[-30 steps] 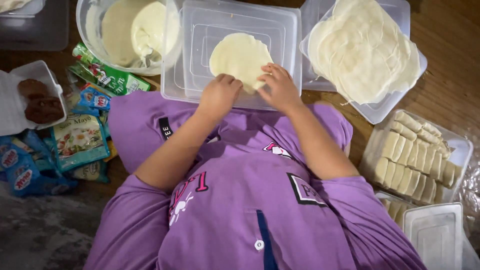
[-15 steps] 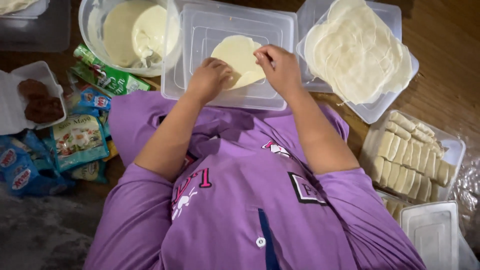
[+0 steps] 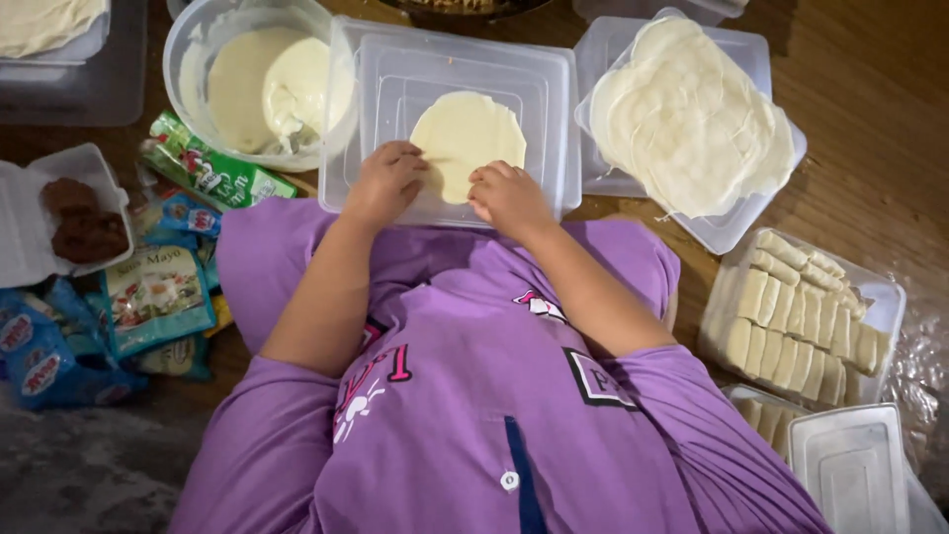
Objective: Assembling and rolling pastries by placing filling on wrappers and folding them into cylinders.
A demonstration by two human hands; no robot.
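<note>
A thin round wrapper (image 3: 470, 138) of pale cream dough lies flat on an upturned clear plastic lid (image 3: 554, 119); its surface is smooth and unfilled; its near edge sits toward the lid's front rim; the left hand (image 3: 384, 183) touches its lower left edge, the right hand (image 3: 509, 198) its lower right edge; both hands' fingers are bent, pressing on the sheet.

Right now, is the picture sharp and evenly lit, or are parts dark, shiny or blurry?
Head view: light falls brightest on the pale round wrapper under the left hand and right hand, both sharp. The clear plastic lid beneath and the bowl of batter show soft glare. The bottom left corner is dim and blurred. The purple clothing looms large, stretched by the wide lens.
</note>
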